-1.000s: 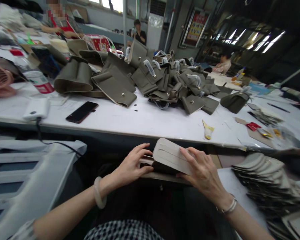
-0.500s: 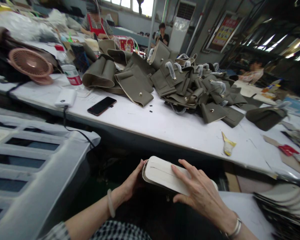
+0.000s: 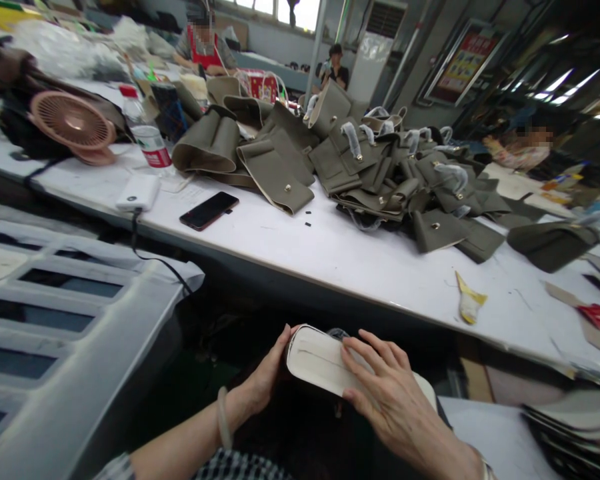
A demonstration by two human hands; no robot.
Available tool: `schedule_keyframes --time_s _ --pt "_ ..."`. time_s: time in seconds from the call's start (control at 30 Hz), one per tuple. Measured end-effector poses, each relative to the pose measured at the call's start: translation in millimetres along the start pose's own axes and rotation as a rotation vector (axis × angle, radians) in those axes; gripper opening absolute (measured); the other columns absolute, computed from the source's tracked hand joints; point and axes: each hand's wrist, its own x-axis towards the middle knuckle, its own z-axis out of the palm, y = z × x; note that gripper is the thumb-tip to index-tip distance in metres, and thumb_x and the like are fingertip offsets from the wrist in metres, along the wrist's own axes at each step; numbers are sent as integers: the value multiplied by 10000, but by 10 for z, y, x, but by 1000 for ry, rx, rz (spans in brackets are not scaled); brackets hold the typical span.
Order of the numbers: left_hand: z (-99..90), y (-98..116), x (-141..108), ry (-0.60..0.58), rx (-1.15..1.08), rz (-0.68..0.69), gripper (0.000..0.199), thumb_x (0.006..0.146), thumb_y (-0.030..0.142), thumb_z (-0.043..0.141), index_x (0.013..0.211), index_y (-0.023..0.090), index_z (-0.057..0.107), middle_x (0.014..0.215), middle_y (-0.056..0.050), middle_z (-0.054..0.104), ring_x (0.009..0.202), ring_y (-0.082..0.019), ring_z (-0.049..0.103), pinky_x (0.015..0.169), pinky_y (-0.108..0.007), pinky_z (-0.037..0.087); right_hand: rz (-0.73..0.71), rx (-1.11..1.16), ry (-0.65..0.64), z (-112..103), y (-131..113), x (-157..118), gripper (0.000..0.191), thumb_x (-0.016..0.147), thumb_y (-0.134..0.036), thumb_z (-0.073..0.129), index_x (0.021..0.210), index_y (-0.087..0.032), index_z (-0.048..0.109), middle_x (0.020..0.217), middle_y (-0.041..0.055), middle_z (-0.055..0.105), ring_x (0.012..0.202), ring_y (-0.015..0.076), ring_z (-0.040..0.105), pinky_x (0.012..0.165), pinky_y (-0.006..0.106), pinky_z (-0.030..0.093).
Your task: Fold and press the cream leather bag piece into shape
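Note:
In front of my body, a long cream panel (image 3: 320, 360) with rounded corners and a thin line along it lies over a dark bag, mostly hidden in shadow beneath it. My left hand (image 3: 270, 373) cups the left end of the bag, fingers hidden behind it and thumb at its upper corner. Across the panel's right half rests my right hand (image 3: 390, 387), fingertips pressing its top and thumb along the near edge. Something wrapped in clear plastic (image 3: 338, 333) shows just behind the panel's far edge.
The white table (image 3: 300, 257) carries a heap of olive bags (image 3: 380, 167), a phone (image 3: 209, 211), a white power bank (image 3: 137, 193), a pink fan (image 3: 73, 123) and a bottle (image 3: 153, 150). A slatted grey crate (image 3: 130, 320) stands left, stacked cream panels (image 3: 580, 413) lower right. People sit beyond.
The panel now sits flush with the bag at its left end, where a dark gap showed before. Plastic wrapping has come into sight behind it. Both hands keep nearly the same place.

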Motion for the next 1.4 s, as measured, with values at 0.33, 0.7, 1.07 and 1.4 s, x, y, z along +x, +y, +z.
schedule_keyframes --time_s 0.33,0.7,1.07,1.4 --pt "95 -10 34 29 -37 64 579 919 628 441 1314 221 553 1235 -82 660 1230 -312 529 1113 -456 304 148 253 397 432 -318 65 239 953 -139 506 1184 -161 564 1262 104 557 1245 250 442 1020 442 412" --pt "49 -14 44 42 -24 54 567 925 611 442 1352 246 523 1322 -79 606 1292 -312 470 1117 -449 286 128 394 201 242 -467 343 380 895 -123 589 1254 -218 506 1172 79 556 1049 254 502 938 459 478" --pt "16 92 -16 -96 -28 2 608 929 593 462 1399 206 469 1391 -115 552 1322 -325 443 1131 -459 273 188 523 61 189 -456 437 494 845 -102 634 1292 -278 517 1210 77 479 1087 261 454 942 459 475" --pt "55 154 -60 -79 6 -12 590 898 565 546 1356 194 512 1370 -114 567 1281 -317 469 1092 -429 317 202 502 -8 121 -460 474 444 845 -114 596 1245 -291 520 1188 54 492 1055 252 453 928 446 441"
